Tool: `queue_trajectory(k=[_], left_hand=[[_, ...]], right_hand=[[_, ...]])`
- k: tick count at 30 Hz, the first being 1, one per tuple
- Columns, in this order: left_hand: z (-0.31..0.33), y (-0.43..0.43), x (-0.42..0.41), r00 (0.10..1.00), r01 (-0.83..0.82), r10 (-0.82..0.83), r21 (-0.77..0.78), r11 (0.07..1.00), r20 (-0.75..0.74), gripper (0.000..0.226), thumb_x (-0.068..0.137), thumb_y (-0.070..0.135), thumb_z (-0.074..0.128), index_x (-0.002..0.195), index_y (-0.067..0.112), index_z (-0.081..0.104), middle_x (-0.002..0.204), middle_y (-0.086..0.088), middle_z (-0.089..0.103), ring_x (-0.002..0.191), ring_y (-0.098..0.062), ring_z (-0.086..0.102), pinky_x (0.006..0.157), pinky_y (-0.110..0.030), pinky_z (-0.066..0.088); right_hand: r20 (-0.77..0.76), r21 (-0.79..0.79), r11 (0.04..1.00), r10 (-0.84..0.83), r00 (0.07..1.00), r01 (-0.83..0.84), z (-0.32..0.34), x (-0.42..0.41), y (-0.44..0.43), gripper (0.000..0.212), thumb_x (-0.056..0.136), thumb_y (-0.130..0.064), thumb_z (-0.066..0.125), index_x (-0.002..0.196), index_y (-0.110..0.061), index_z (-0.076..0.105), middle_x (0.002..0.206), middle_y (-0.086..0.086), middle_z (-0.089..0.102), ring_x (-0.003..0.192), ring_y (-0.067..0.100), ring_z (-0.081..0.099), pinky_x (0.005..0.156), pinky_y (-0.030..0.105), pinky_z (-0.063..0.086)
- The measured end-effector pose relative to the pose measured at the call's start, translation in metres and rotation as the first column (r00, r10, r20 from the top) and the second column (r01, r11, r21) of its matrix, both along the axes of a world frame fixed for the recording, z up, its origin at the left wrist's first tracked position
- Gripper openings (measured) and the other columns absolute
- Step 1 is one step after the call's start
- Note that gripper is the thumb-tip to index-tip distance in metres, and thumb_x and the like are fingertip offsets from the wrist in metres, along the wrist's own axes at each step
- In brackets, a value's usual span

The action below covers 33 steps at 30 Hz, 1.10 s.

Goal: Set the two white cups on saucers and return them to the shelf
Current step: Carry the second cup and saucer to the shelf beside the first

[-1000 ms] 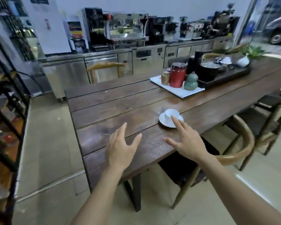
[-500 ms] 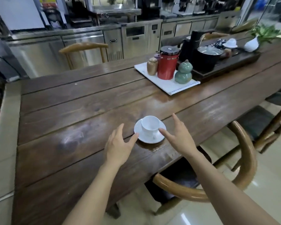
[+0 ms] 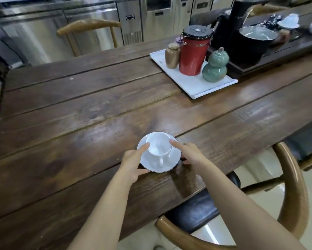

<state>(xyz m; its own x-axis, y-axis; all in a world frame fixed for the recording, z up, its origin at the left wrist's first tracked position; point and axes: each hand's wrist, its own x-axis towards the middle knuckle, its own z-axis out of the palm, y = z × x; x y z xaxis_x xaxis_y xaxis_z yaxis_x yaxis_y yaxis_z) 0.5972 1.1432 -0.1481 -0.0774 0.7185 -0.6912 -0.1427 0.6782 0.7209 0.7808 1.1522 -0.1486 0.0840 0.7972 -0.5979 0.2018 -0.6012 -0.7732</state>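
Observation:
One white cup (image 3: pixel 158 147) stands upright on a white saucer (image 3: pixel 171 164) near the front edge of the dark wooden table (image 3: pixel 79 112), its handle turned toward me. My left hand (image 3: pixel 131 164) clasps the saucer's left edge, thumb at the rim and index finger against the cup's side. My right hand (image 3: pixel 190 153) clasps the right edge the same way, index finger touching the cup. Whether the saucer rests on the wood or is just off it, I cannot tell. Another white cup on a saucer (image 3: pixel 289 22) sits blurred at the far right.
A white tray (image 3: pixel 193 87) carries a red canister (image 3: pixel 194 51), a brown jar (image 3: pixel 172 55) and a green gourd jar (image 3: pixel 215 66). Behind it is a dark tea tray (image 3: pixel 278 53) with a black pot (image 3: pixel 254 42). A wooden armchair (image 3: pixel 294 192) stands under my right arm.
The view has closed in on the table. Both hands went from hovering open beside the cup and saucer to clasping the saucer's two edges.

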Motion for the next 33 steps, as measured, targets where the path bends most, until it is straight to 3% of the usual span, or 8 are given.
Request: queue_trajectory(k=[4,8,15,19,26,28,30,33], left_hand=[[-0.003,0.004,-0.005,0.997,-0.022,0.024,-0.032,0.999,0.075,0.03,0.074,0.025,0.077,0.094,0.007,0.064,0.109,-0.007,0.064,0.091,-0.022,0.062,0.059,-0.04,0.056],[0.0,-0.007,-0.013,0.996,-0.04,0.04,-0.004,0.999,0.078,0.043,0.075,0.026,0.075,0.109,0.008,0.057,0.116,-0.008,0.061,0.098,-0.023,0.061,0.064,-0.042,0.056],[0.02,-0.057,-0.065,0.982,-0.175,0.168,0.075,0.982,0.089,0.05,0.075,0.035,0.073,0.114,0.015,0.048,0.124,-0.007,0.052,0.111,-0.028,0.054,0.071,-0.044,0.054],[0.042,-0.102,-0.114,0.95,-0.308,0.297,0.141,0.941,0.096,0.045,0.075,0.036,0.073,0.109,0.018,0.05,0.119,-0.004,0.053,0.108,-0.025,0.056,0.075,-0.047,0.055],[0.08,-0.229,-0.218,0.816,-0.572,0.571,0.25,0.781,0.083,0.041,0.074,0.036,0.074,0.105,0.018,0.053,0.12,-0.005,0.057,0.107,-0.024,0.059,0.068,-0.042,0.056],[0.088,-0.278,-0.247,0.768,-0.634,0.632,0.255,0.73,0.101,0.046,0.075,0.037,0.073,0.111,0.017,0.053,0.124,-0.006,0.058,0.108,-0.026,0.06,0.07,-0.041,0.056],[0.097,-0.33,-0.273,0.715,-0.691,0.691,0.265,0.673,0.109,0.05,0.076,0.037,0.071,0.116,0.014,0.053,0.124,-0.011,0.06,0.105,-0.032,0.063,0.063,-0.037,0.056],[0.109,-0.414,-0.308,0.585,-0.786,0.806,0.304,0.538,0.088,0.042,0.077,0.036,0.071,0.108,0.013,0.053,0.117,-0.012,0.062,0.096,-0.032,0.065,0.05,-0.033,0.055]], right_hand=[[-0.087,0.002,1.0,0.008,0.996,-0.008,-0.004,-0.003,0.008,0.051,0.077,-0.046,0.065,0.111,-0.009,0.061,0.105,0.007,0.068,0.091,0.019,0.063,0.066,0.028,0.047],[-0.109,0.055,0.998,0.024,0.994,-0.018,-0.005,-0.011,0.004,0.041,0.077,-0.04,0.067,0.1,-0.007,0.06,0.103,0.011,0.068,0.091,0.024,0.065,0.075,0.034,0.052],[-0.174,0.194,0.979,0.091,0.981,-0.057,0.018,-0.072,-0.026,0.025,0.079,-0.035,0.067,0.081,-0.016,0.052,0.082,-0.001,0.061,0.062,0.008,0.064,0.041,0.021,0.048],[-0.169,0.256,0.955,0.198,0.966,-0.151,0.039,-0.129,-0.051,0.038,0.078,-0.04,0.067,0.097,-0.011,0.05,0.097,0.004,0.059,0.074,0.015,0.062,0.044,0.023,0.047],[-0.159,0.337,0.845,0.487,0.859,-0.416,0.079,-0.258,-0.132,0.033,0.075,-0.042,0.067,0.089,-0.016,0.052,0.099,0.006,0.061,0.089,0.025,0.063,0.08,0.047,0.053],[-0.164,0.354,0.797,0.569,0.806,-0.49,0.089,-0.299,-0.168,0.036,0.074,-0.042,0.068,0.091,-0.014,0.053,0.101,0.008,0.064,0.093,0.027,0.065,0.083,0.049,0.054],[-0.18,0.364,0.754,0.633,0.753,-0.547,0.098,-0.337,-0.209,0.036,0.072,-0.043,0.069,0.089,-0.015,0.053,0.099,0.005,0.064,0.092,0.026,0.065,0.078,0.047,0.056],[-0.213,0.383,0.676,0.727,0.653,-0.629,0.107,-0.392,-0.279,0.028,0.072,-0.041,0.07,0.083,-0.019,0.056,0.086,0.001,0.067,0.074,0.019,0.068,0.053,0.032,0.055]])
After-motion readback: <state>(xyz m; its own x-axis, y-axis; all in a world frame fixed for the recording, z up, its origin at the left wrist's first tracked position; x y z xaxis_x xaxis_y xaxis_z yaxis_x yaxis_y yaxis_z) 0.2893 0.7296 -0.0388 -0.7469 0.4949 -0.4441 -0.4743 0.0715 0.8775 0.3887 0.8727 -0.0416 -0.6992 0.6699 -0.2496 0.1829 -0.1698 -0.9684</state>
